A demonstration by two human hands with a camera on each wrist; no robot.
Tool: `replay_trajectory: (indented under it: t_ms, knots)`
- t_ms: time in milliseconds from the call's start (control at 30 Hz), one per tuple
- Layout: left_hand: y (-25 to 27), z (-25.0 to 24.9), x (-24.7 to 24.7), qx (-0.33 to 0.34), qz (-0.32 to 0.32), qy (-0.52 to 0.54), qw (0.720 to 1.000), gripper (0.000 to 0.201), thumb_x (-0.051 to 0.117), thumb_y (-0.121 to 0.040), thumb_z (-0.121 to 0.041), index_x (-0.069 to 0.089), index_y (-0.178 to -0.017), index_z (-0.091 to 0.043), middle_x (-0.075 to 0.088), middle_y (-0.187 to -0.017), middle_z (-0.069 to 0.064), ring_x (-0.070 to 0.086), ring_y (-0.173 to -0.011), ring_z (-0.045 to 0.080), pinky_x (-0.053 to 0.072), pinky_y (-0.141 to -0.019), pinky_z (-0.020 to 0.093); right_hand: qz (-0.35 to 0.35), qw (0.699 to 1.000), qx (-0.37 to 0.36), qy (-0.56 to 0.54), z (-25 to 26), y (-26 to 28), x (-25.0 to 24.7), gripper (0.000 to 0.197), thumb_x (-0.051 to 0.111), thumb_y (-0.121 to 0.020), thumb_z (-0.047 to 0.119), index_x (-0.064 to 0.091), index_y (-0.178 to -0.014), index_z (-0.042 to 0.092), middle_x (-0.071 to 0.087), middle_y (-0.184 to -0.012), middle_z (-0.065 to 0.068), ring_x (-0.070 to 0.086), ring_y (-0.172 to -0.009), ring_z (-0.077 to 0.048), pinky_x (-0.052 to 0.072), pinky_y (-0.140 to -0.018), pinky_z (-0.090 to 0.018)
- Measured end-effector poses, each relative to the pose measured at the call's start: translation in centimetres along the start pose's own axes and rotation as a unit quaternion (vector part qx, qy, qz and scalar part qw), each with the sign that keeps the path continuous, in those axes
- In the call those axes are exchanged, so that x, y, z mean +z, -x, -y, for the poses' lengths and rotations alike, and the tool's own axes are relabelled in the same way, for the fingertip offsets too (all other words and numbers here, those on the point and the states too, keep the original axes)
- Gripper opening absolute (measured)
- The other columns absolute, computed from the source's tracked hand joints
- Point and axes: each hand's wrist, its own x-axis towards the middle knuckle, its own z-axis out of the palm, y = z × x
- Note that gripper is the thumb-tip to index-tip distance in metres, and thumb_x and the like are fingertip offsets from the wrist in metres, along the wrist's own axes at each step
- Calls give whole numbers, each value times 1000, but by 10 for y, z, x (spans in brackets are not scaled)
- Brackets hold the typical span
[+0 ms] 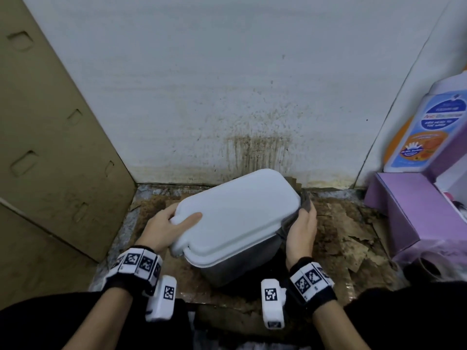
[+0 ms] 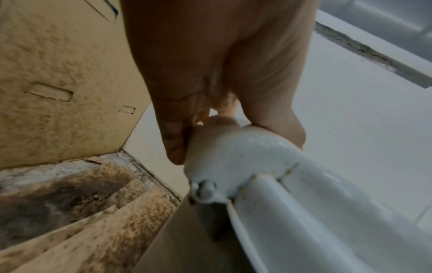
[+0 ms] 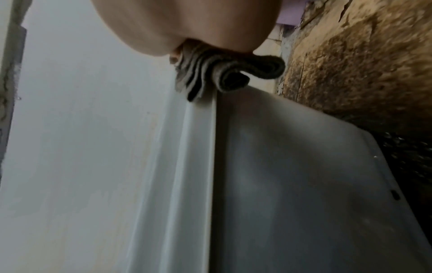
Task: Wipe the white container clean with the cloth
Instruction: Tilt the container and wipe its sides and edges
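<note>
A white lidded container stands tilted on the dirty cardboard-covered floor in the middle of the head view. My left hand grips its left hinge corner, thumb on the lid; in the left wrist view the fingers curl round the rounded hinge knob. My right hand holds a dark grey cloth against the container's right side, just under the lid rim. In the right wrist view the folded cloth is bunched under my palm on the lid edge. My right fingers are hidden.
A stained white wall rises right behind the container. A brown cardboard panel leans on the left. On the right stand a purple box and a lotion bottle. Torn, soiled cardboard covers the floor.
</note>
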Motion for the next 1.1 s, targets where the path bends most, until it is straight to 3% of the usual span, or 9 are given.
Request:
replay_trajectory:
  t_ms: [200,400,533,600,667,767,833,933,1100]
  knots:
    - [-13,12,3,-11,-14,-36,999,79,67,-85,-62,41,-154,-33,44,-156,1,46,-138,27,41,-107,40,-31,995,-24,87,-14,33,-4,48,28,-106,28,29,-154,24,33,-155,-5,23,-143,-22,21,-116,-42]
    - [-9,19,9,-14,-37,-33,999,80,60,-90,-64,32,-158,-31,42,-158,4,42,-142,29,37,-114,50,5,995,-6,102,-12,22,0,48,25,-107,30,26,-155,28,27,-158,-2,17,-147,-22,18,-119,-44]
    - [9,25,31,-69,-99,-43,992,83,48,-95,-66,23,-157,-18,31,-158,15,40,-139,38,36,-110,50,59,995,13,73,-2,-1,-1,48,28,-102,33,35,-150,33,41,-150,2,36,-139,-23,31,-115,-48]
    - [19,32,40,-97,-122,-21,988,82,48,-92,-70,30,-148,-12,44,-147,17,47,-130,38,42,-106,52,96,991,31,83,8,-13,-2,48,29,-102,29,39,-149,30,50,-134,5,48,-122,-19,40,-104,-41]
    - [22,36,42,-105,-132,2,986,81,50,-91,-71,36,-142,-10,55,-135,14,53,-121,36,46,-100,50,124,987,52,84,19,-25,-3,47,29,-101,24,43,-145,32,59,-104,4,55,-87,-14,46,-77,-34]
    - [23,33,40,-110,-136,11,985,76,53,-91,-68,39,-141,-12,57,-131,12,54,-121,36,46,-99,48,148,983,78,72,29,-32,-6,45,29,-99,17,51,-128,43,41,-56,6,36,-47,-12,33,-44,-25]
    - [24,32,39,-104,-133,8,986,73,53,-92,-66,40,-141,-13,58,-131,12,53,-122,36,45,-98,46,158,982,72,75,30,-27,-7,40,31,-100,21,56,-117,48,54,-66,10,49,-58,-10,43,-52,-26]
    - [23,31,34,-75,-126,10,989,64,53,-95,-61,44,-138,-16,59,-127,10,55,-116,32,45,-94,44,138,987,46,65,21,-15,-10,40,33,-94,35,62,-117,52,66,-119,11,61,-106,-13,52,-94,-42]
    - [13,26,23,4,-81,33,996,57,55,-97,-54,46,-146,-27,61,-130,-3,58,-115,20,44,-90,35,21,998,33,50,15,19,-20,44,33,-97,34,55,-134,42,59,-130,4,54,-119,-23,43,-106,-48]
